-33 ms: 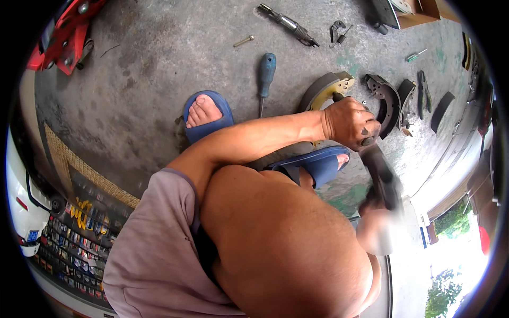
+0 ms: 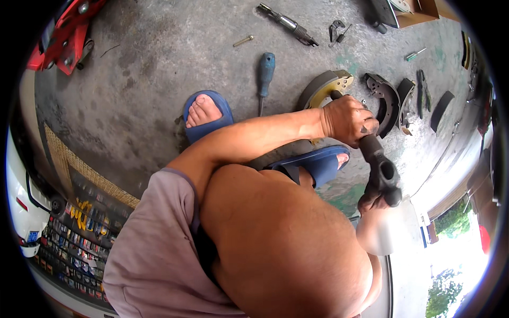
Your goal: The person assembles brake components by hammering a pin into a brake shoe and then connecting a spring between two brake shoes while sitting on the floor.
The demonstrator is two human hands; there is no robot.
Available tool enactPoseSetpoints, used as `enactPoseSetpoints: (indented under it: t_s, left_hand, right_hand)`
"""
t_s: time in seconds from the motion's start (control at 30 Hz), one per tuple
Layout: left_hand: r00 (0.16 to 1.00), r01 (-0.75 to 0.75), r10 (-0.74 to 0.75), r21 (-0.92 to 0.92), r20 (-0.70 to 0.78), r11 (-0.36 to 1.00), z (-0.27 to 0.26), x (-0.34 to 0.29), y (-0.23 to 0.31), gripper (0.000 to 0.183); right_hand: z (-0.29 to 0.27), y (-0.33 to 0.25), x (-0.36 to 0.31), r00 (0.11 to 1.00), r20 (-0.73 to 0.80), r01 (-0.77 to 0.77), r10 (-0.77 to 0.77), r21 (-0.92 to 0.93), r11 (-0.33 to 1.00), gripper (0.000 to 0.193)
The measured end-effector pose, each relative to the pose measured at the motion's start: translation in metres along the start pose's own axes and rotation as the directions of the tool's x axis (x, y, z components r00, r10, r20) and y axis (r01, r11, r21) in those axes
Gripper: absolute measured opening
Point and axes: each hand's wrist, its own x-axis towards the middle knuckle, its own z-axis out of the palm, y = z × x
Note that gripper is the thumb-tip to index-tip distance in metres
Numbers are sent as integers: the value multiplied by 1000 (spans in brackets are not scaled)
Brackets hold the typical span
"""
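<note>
My left hand [image 2: 347, 121] is closed around a dark metal bar-like part [image 2: 375, 153]. One dark end sticks out above my knuckles, and below the fist a thicker head with a round hole shows. My right hand [image 2: 369, 204] is at the lower end of that head; its fingers are mostly hidden behind the metal and my knee. Just beyond my left hand lies a brake shoe [image 2: 318, 87] with a yellowish web and grey lining, partly covered by the hand. To its right stand a dark brake shoe [image 2: 389, 100] and a narrower one [image 2: 405, 103].
A blue-handled screwdriver [image 2: 266, 71], a bolt [image 2: 244, 41], a long metal adjuster-like rod [image 2: 289, 25] and springs [image 2: 341, 36] lie on the concrete. Pliers [image 2: 424, 93], a curved lining [image 2: 441, 111] and a small screwdriver [image 2: 415, 54] are further right. A red metal frame [image 2: 66, 37] stands far left.
The dark metal part, smeared by motion before, now shows sharply with its hole facing up. My left hand has shifted very slightly left; the floor items stay put.
</note>
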Motion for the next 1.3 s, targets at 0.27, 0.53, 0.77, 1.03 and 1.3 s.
enactPoseSetpoints:
  t_s: [0.27, 0.53, 0.77, 1.03, 1.3]
  left_hand:
    - [999, -29, 29, -52, -14, 998, -15, 15, 54, 22]
    - [872, 352, -250, -184, 421, 918, -24, 5, 68, 27]
    - [352, 778, -768, 289, 535, 558, -131, 41, 59, 29]
    - [542, 385, -836, 860, 82, 334, -208, 32, -11, 35]
    - [636, 295, -768, 896, 74, 331, -260, 5, -21, 38]
  right_hand:
    - [20, 36, 20, 937, -346, 18, -45, -79, 997, 23]
    - [64, 125, 133, 697, -651, 218, -300, -206, 954, 27]
    - [91, 162, 172, 658, -680, 192, -324, -264, 945, 39]
    - [111, 169, 172, 332, -765, 327, -552, -456, 828, 42]
    - [169, -15, 143, 659, -294, 676, -692, -171, 717, 66]
